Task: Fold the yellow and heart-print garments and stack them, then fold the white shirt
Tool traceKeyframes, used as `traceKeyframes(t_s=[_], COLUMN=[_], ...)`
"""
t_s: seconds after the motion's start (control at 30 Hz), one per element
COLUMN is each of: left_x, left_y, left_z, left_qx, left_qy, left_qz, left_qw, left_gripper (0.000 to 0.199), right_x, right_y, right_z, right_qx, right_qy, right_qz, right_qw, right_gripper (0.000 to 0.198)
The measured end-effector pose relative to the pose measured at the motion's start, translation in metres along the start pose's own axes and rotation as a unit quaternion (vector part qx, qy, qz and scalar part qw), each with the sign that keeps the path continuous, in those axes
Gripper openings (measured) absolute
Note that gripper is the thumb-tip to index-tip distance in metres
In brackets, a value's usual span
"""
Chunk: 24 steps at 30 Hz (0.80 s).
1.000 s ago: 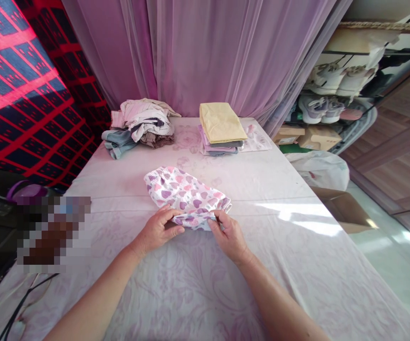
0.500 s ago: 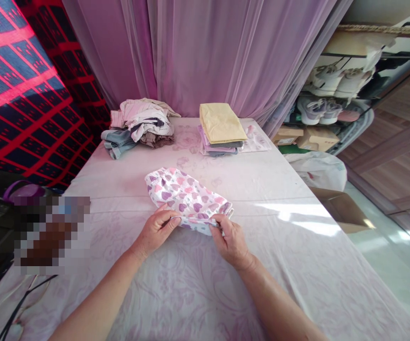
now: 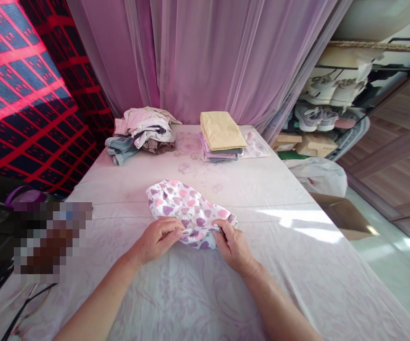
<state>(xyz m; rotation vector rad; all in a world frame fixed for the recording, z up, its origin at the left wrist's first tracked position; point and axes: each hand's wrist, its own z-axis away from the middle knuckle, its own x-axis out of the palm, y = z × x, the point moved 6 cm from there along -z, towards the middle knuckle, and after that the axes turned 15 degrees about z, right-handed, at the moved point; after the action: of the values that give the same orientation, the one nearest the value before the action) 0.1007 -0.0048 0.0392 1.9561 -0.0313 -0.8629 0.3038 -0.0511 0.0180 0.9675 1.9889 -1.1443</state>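
A small white garment with pink and purple hearts [image 3: 190, 208] lies folded in the middle of the covered table. Its far left end looks gathered, as if elasticated, but I cannot tell its exact kind. My left hand [image 3: 161, 238] pinches the near edge between thumb and fingers. At the near right corner, my right hand [image 3: 233, 244] grips the same edge, fingers curled round the cloth. Between both hands a strip of the garment hangs toward me, showing its paler bluish side. The fingertips are partly hidden in the fabric.
At the back left sits a loose heap of clothes [image 3: 144, 130]. A neat folded stack with a yellow piece on top [image 3: 222, 130] stands at the back right. Purple curtains [image 3: 194, 52] hang behind. An open cardboard box [image 3: 340, 215] stands right of the table edge.
The whole view has shifted, so everything appears slightly lower. The near edge between my hands has gone from a taut line to a looser, fuller fold. Both hands keep their hold.
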Motion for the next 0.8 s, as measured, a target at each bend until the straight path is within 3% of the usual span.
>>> traceKeyframes(t_s=[0.1,0.23,0.3,0.37,0.5,0.7,0.8], left_x=[-0.027,-0.075,-0.088,-0.091,-0.084,-0.068,-0.075], left_y=[-0.014,-0.049,-0.071,-0.087,-0.09,-0.076,-0.075], left_z=[-0.01,-0.025,-0.033,-0.041,-0.057,-0.063,-0.056], left_qx=[-0.032,-0.137,-0.232,-0.303,-0.334,-0.376,-0.38], left_qy=[0.061,0.203,0.178,0.115,0.033,0.048,0.09], left_qz=[-0.002,-0.17,-0.22,-0.237,-0.238,-0.208,-0.178], left_qw=[0.998,0.955,0.931,0.916,0.911,0.902,0.903], left_gripper=[0.037,0.036,0.042,0.045,0.042,0.033,0.034], right_x=[0.001,0.003,0.003,0.002,0.0,0.002,0.001], right_y=[-0.004,-0.008,-0.009,-0.01,-0.012,-0.013,-0.014], right_z=[0.0,0.0,0.0,0.0,-0.001,0.0,0.001], right_qx=[-0.03,-0.052,-0.055,-0.057,-0.06,-0.071,-0.086], right_qy=[-0.02,-0.036,-0.038,-0.043,-0.053,-0.049,-0.044], right_qz=[0.009,0.024,0.024,0.023,0.024,0.031,0.034], right_qw=[0.999,0.998,0.997,0.997,0.997,0.996,0.995], right_gripper=[0.012,0.009,0.009,0.009,0.009,0.015,0.018])
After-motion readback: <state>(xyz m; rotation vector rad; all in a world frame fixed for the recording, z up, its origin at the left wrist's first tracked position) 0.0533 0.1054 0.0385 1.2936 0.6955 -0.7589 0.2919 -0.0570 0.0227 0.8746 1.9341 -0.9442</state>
